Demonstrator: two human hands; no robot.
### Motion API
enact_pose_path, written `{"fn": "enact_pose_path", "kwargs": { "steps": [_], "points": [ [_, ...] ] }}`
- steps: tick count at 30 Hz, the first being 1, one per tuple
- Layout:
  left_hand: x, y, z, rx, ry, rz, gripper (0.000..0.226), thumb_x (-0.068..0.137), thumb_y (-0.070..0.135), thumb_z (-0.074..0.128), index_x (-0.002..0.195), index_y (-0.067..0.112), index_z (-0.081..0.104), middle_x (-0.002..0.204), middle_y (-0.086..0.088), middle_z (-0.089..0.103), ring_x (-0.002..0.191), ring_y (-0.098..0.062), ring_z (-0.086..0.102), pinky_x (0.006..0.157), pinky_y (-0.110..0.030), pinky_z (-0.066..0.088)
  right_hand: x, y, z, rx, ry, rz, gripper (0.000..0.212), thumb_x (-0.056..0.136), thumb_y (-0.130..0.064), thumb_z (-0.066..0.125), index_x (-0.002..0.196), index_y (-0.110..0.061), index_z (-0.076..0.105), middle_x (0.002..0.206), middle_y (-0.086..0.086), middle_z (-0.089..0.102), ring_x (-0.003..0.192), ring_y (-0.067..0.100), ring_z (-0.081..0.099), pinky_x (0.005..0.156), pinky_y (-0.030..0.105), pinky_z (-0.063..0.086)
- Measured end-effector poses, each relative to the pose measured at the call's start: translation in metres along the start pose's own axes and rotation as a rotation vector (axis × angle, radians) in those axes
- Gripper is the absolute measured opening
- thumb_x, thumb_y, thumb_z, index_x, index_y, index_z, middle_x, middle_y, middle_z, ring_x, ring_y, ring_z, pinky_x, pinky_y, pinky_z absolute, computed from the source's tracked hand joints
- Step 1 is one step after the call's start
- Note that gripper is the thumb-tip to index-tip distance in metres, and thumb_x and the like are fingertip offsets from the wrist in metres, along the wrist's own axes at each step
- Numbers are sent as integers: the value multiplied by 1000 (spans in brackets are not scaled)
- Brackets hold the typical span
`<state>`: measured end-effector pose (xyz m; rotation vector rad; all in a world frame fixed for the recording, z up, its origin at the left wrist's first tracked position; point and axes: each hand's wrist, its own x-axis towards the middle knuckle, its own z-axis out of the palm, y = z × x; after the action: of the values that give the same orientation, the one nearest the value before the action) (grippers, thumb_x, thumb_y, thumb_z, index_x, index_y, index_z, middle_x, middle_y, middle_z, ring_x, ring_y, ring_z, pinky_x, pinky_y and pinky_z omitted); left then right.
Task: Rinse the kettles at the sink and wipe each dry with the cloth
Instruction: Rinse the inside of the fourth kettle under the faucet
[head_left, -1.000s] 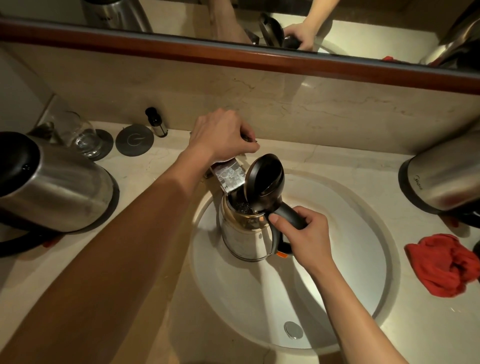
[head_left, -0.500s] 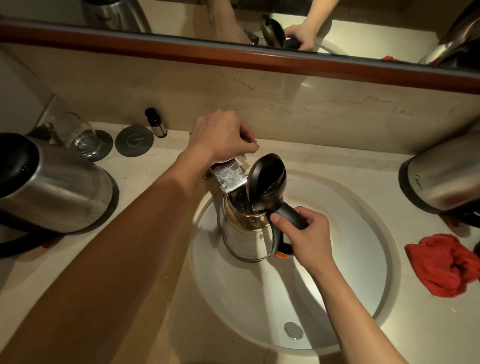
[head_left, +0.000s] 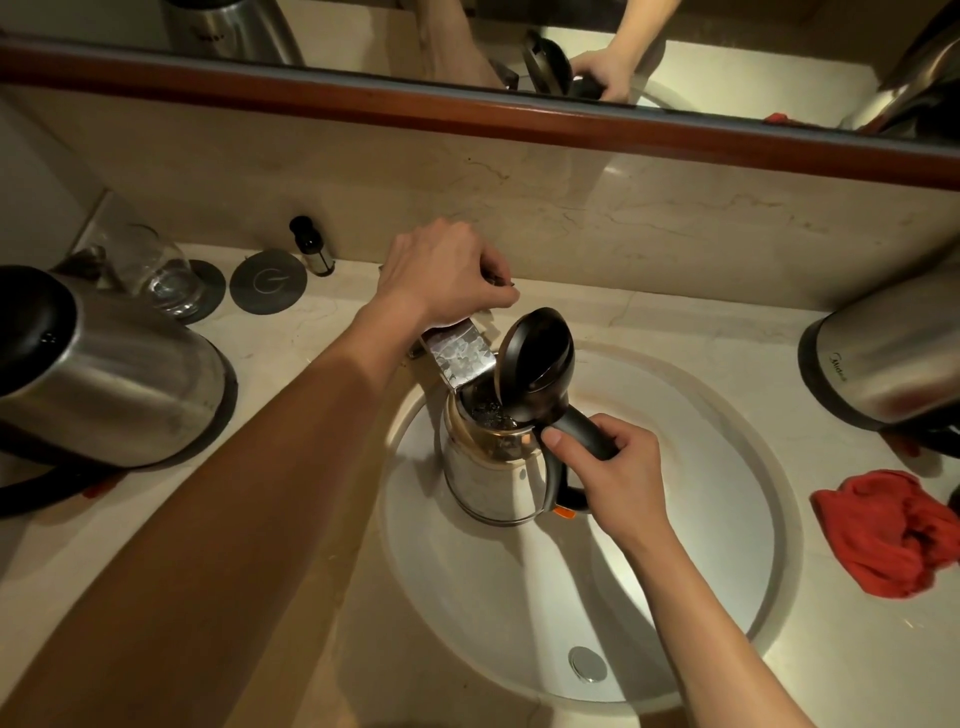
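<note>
Kettle (head_left: 493, 467) stood upright under spout (head_left: 460, 356) | right hand (head_left: 618, 478) gripped its handle | left hand (head_left: 447, 275), curled on the tap lever, lay behind it

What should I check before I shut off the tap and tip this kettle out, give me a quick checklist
1. Right hand firmly round the handle of the kettle: ok.
2. Lid open and clear of the mouth: ok, it stands upright.
3. Kettle mouth under the tap spout: ok, water shows inside.
4. Left hand on the tap control: ok that it sits over the tap, cannot tell exactly what it grips.
5. Sink drain free for pouring out: ok, nothing lies on it.
6. Red cloth ready for drying: ok, it lies on the counter right of the sink.
</note>
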<state>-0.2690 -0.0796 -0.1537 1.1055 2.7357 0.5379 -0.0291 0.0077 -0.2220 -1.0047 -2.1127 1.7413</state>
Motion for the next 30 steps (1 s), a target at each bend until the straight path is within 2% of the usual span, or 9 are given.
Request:
{"fn": "enact_pose_path", "kwargs": {
  "steps": [6,12,17,26,30],
  "points": [
    [0,0,1,1,0,-2,22,83,53,68,93,37,77,81,19,62,83,-10,51,74,-30,32,0,-3,0,10,0,9,33,83,-12,84,59,-15,62,49,-15,51,50,2,44,54,12,36],
    [1,-2,2,0,8,1,22,82,53,68,93,37,77,90,17,72,82,-9,51,72,-30,32,1,-5,0,6,-6,6,33,83,-12,85,60,-14,62,49,-15,50,50,2,43,54,11,36],
    [1,-2,2,-5,9,-2,22,82,53,68,93,37,77,93,17,72,83,-8,50,73,-31,32,3,-3,0,-3,-4,-9,33,82,-13,85,60,-9,61,49,-14,49,50,3,42,53,12,35],
    [0,-1,1,-4,-1,2,21,82,52,68,92,37,78,93,16,73,92,-13,62,73,-30,36,3,1,-1,-13,-3,-24,31,83,-15,85,66,0,64,52,-10,51,52,5,44,55,14,37],
    [-1,-1,2,-5,0,5,22,82,52,68,93,36,77,93,16,73,92,-13,62,74,-30,36,3,1,-1,-22,-2,-26,33,82,-16,86,64,-2,63,51,-10,50,52,5,43,54,14,36]
  ]
}}
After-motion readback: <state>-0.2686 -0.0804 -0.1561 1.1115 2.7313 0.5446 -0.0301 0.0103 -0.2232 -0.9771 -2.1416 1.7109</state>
